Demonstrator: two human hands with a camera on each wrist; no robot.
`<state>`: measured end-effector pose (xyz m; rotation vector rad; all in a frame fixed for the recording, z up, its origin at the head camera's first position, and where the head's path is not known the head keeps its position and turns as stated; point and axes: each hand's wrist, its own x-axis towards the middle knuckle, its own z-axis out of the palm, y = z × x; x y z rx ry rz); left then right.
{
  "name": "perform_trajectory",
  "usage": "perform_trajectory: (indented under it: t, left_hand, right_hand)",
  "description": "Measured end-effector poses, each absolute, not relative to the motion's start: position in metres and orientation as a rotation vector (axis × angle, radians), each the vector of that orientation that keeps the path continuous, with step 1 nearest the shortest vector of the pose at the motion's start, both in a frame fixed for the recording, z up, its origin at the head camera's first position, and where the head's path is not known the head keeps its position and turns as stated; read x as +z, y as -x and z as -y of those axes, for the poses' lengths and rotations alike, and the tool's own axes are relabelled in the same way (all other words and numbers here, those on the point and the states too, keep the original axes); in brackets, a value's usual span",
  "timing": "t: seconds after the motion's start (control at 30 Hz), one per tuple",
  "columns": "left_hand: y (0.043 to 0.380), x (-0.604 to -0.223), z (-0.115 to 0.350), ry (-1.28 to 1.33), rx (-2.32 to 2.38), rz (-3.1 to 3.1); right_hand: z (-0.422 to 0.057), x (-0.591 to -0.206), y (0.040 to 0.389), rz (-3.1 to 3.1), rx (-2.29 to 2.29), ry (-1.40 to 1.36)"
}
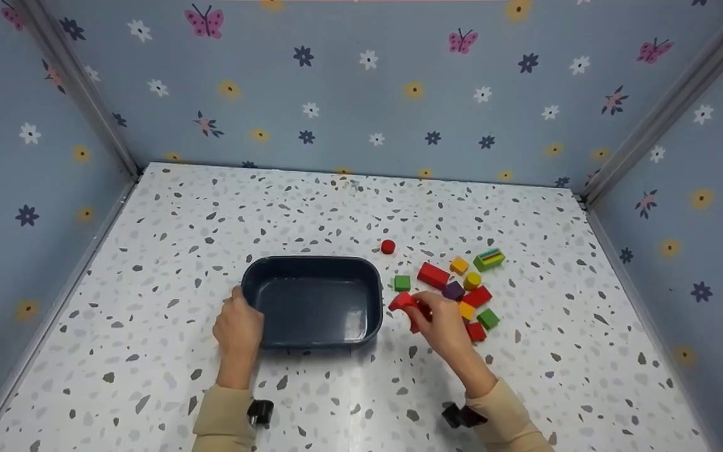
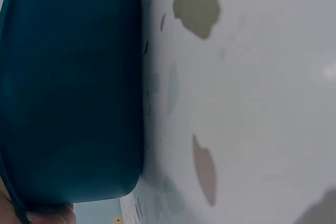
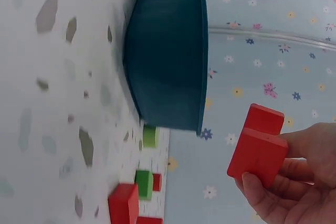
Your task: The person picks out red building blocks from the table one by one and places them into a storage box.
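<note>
My left hand (image 1: 238,323) grips the left rim of a dark blue rectangular tub (image 1: 311,344), which stands on the speckled table. In the left wrist view, fingertips (image 2: 52,217) curl at the edge of the tub (image 2: 73,93). Between thumb and fingers, my right hand (image 1: 446,326) pinches a red arch-shaped block (image 1: 404,301), held up just right of the tub. The right wrist view shows two flat red faces of this block (image 3: 257,153) above the table, beside the tub wall (image 3: 168,51).
Right of the tub lie several loose blocks: a green cube (image 1: 402,283), a red block (image 1: 433,275), a purple one (image 1: 453,290), a yellow cylinder (image 1: 472,280) and a striped green block (image 1: 489,259). A red cylinder (image 1: 388,247) sits behind them. Flowered panels (image 1: 361,88) enclose the table.
</note>
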<state>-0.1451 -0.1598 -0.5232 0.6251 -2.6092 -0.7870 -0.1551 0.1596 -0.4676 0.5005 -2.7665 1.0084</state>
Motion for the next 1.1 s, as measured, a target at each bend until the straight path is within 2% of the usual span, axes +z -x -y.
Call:
perform_trajectory:
  t: [0.3, 1.1]
  left_hand:
    - [0.145, -0.524, 0.159, -0.629, -0.773, 2.592]
    - [0.145, -0.525, 0.159, -0.643, -0.769, 2.583]
  right_hand:
    - [-0.128, -0.47, 0.155, 2.745, 1.137, -0.659]
    - [-0.072, -0.492, 0.167, 2.786, 0.854, -0.847]
